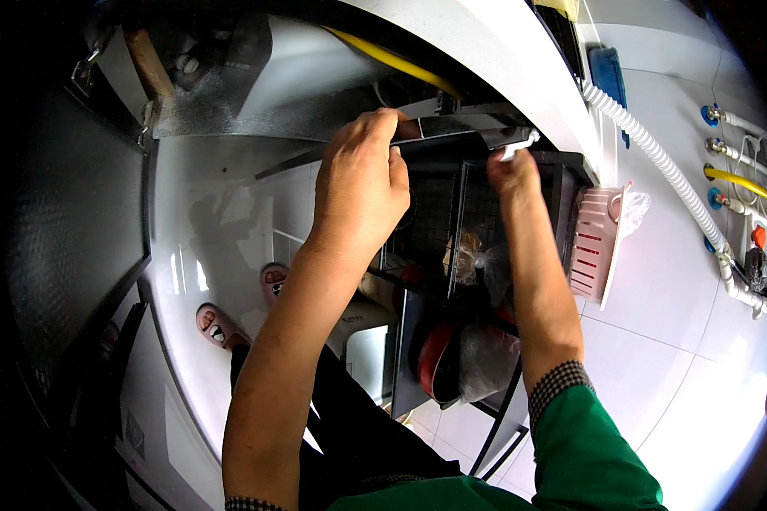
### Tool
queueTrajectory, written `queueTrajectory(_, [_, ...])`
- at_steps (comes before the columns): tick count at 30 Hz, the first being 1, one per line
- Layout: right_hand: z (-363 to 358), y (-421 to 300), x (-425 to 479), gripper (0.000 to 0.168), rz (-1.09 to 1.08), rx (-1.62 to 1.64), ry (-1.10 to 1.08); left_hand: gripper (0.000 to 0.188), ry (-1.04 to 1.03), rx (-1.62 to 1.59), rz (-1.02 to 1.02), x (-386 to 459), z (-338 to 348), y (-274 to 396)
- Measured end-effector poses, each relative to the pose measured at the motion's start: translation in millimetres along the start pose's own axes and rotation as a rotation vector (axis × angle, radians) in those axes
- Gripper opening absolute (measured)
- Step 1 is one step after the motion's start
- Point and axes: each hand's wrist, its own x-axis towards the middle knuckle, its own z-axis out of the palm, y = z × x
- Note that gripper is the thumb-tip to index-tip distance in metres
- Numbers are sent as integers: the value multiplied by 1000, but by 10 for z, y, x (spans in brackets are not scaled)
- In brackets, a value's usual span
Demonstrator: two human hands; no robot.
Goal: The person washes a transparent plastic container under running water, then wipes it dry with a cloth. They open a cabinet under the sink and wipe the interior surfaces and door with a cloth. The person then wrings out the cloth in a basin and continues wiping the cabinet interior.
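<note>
My left hand (364, 172) is raised at the centre, its fingers curled at the near end of a long dark strip or panel edge (460, 126); the fingertips are partly hidden, so a firm hold cannot be told. My right hand (514, 169) is at the strip's other end, fingers closed around a small white piece (516, 147), perhaps plastic or a folded cloth. The strip runs between both hands, under the pale curved edge (505, 57) of a counter or cabinet. Beneath the hands, a dark cabinet with wire baskets (425, 211) stands open.
A red pan (436, 361) and plastic bags (486, 361) sit in the lower cabinet. A pink plastic basket (594, 246) hangs at its right. Beyond are a white corrugated hose (658, 153) and wall pipes (741, 204). A dark door (89, 211) fills the left.
</note>
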Motion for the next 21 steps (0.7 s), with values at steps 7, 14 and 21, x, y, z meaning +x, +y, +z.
queueTrajectory(7, [-537,258,-956,15,-417,-294,-237,21,-7,-1,-4,16,-55,-2])
queueTrajectory(14, [-232,-134,-821,18,-1161,-622,-265,28,-13,-32,17,-3,-3,9])
queueTrajectory(21, [-62,48,-1064,34,-1359,-1043,-291,21,13,-12,-10,-5,6,30])
